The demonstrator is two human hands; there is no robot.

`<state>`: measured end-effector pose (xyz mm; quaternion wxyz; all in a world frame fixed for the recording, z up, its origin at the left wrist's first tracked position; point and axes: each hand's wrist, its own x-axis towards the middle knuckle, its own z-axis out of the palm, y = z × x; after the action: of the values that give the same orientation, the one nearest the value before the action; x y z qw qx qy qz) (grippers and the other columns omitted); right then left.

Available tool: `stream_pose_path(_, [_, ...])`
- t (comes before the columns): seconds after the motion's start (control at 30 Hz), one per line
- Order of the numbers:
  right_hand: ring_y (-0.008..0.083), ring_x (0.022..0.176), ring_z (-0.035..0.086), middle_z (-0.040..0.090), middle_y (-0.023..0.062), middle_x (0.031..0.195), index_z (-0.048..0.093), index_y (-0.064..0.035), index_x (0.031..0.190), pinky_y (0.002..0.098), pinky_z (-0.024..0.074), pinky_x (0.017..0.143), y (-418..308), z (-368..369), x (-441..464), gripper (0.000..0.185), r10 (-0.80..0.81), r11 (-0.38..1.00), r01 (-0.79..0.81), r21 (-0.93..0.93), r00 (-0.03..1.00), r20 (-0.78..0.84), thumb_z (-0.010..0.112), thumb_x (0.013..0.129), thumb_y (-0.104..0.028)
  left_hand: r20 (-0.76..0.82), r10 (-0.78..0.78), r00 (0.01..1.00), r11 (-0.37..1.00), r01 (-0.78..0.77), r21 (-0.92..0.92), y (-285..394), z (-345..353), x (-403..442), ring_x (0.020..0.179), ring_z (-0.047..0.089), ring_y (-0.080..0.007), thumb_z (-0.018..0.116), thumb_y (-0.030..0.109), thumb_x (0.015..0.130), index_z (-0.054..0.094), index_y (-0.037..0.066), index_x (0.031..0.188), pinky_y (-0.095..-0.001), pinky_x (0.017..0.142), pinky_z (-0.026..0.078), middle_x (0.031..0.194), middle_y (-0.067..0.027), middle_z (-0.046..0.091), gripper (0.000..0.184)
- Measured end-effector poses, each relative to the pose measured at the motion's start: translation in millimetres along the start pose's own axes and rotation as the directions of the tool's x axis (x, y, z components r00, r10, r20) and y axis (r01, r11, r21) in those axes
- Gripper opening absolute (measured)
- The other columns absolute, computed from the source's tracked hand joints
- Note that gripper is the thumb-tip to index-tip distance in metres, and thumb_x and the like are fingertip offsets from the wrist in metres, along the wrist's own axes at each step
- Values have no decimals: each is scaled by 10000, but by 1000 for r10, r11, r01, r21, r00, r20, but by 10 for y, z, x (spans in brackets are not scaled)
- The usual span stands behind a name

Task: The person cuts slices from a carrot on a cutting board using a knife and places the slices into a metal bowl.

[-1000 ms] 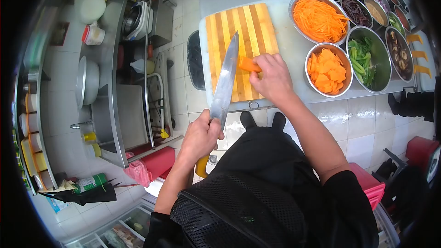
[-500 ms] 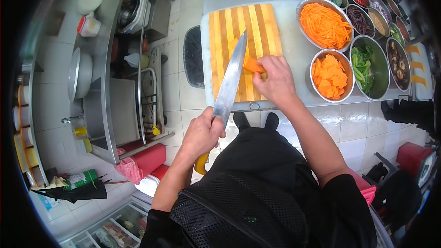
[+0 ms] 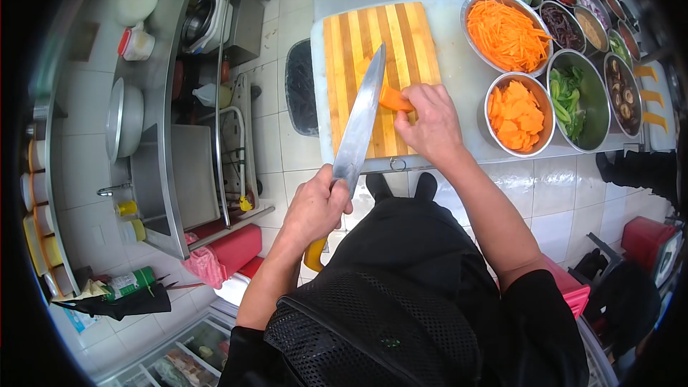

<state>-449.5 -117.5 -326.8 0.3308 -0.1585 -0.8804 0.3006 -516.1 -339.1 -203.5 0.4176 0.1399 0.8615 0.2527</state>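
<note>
1. On the striped wooden board (image 3: 423,39), a carrot piece (image 3: 395,99) is lying just right of the knife (image 3: 362,118); whether blade and carrot are touching, I cannot tell.
2. The right hand (image 3: 432,123) is pinching the carrot piece at its right end, thumb on the near side and fingers curling over the far side.
3. The left hand (image 3: 317,204) is wrapping its closed fingers around the knife close to the blade's heel, while the yellow handle (image 3: 314,254) is showing below the fist. The blade is leaning over the board, its tip pointing away from the body.
4. Judging by its look, the carrot piece is probably feeling light, stiff and firm, hardly fragile, though any wet cut face is likely making it slick under the fingertips.
5. The right end is offering the best hold, since it is sitting farthest from the steel; tucked fingertips are suiting it better than stretched ones. The knife is likely feeling heavier, and its handle is giving the safe place to grasp.
6. To the right, one bowl (image 3: 548,116) is holding flat carrot slices (image 3: 514,118), and beyond it another is holding carrot strips (image 3: 505,34). Beside them, a larger bowl (image 3: 593,115) is holding green vegetables (image 3: 566,100).
</note>
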Motion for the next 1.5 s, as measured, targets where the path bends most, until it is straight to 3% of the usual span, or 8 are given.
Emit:
stream_pose_path(0.4, [339, 953, 601, 680, 95, 1004, 653, -53, 999, 422, 523, 875, 22, 3, -5, 281, -23, 1000, 23, -17, 1000, 4, 736, 733, -15, 3, -17, 1000, 1000, 17, 24, 50, 2, 24, 577, 681, -254, 490, 227, 1016, 564, -49, 1008, -400, 643, 570, 760, -159, 725, 285])
stream_pose_path(0.5, [341, 949, 589, 676, 93, 989, 665, -68, 980, 430, 519, 867, 11, 9, -2, 249, -17, 1000, 17, -1, 1000, -5, 719, 741, -21, 10, 12, 1000, 996, -13, 92, 29, 45, 73, 525, 627, -178, 483, 204, 1026, 575, -30, 1023, -345, 563, 535, 754, -113, 707, 251])
stream_pose_path(0.7, [336, 945, 594, 678, 95, 988, 667, -72, 989, 433, 517, 871, 40, 21, -15, 255, -21, 1000, 21, 5, 999, -24, 725, 743, -36, -106, 73, 992, 989, -58, 134, -12, 120, 29, 532, 665, -210, 492, 224, 1024, 573, -28, 994, -361, 587, 549, 744, -116, 720, 266])
stream_pose_path(1.0, [336, 989, 609, 689, 95, 1026, 658, -63, 1006, 419, 521, 910, 28, 5, -11, 291, 5, 1000, -5, -12, 1000, 30, 754, 734, -21, -93, 59, 994, 984, -42, 172, 62, 94, 6, 531, 667, -225, 486, 230, 1028, 561, -44, 972, -384, 596, 557, 750, -125, 727, 289])
stream_pose_path(1.1, [335, 990, 611, 690, 96, 1027, 658, -61, 1003, 419, 521, 909, 22, 7, -12, 288, 11, 1000, -11, -13, 1000, 26, 752, 735, -20, -103, 40, 994, 987, -23, 162, 123, 91, -24, 766, 719, -454, 503, 200, 1032, 532, -46, 949, -525, 790, 551, 735, -224, 709, 262])
stream_pose_path(1.2, [336, 993, 611, 690, 98, 1030, 659, -60, 1006, 419, 522, 911, 24, 4, -12, 288, 18, 1000, -17, -8, 999, 29, 751, 736, -19, -115, 50, 992, 981, -27, 192, 103, 94, -41, 773, 709, -480, 504, 199, 1032, 531, -48, 946, -542, 795, 543, 731, -241, 699, 263])
stream_pose_path(1.3, [336, 994, 611, 691, 98, 1031, 661, -61, 1010, 419, 522, 913, 23, 2, -16, 288, 16, 1000, -15, -6, 1000, 25, 749, 739, -21, -123, 99, 987, 961, -63, 269, 33, 108, -29, 554, 695, -256, 486, 222, 1035, 535, -37, 947, -401, 608, 566, 745, -140, 726, 278])
stream_pose_path(1.5, [333, 990, 610, 692, 95, 1035, 663, -62, 1012, 416, 522, 910, 19, -3, -16, 284, 16, 1000, -15, -7, 1000, 24, 747, 743, -24, -124, 123, 985, 959, -86, 268, 14, 121, -55, 554, 694, -265, 483, 217, 1046, 535, -38, 952, -409, 611, 565, 732, -145, 718, 277])
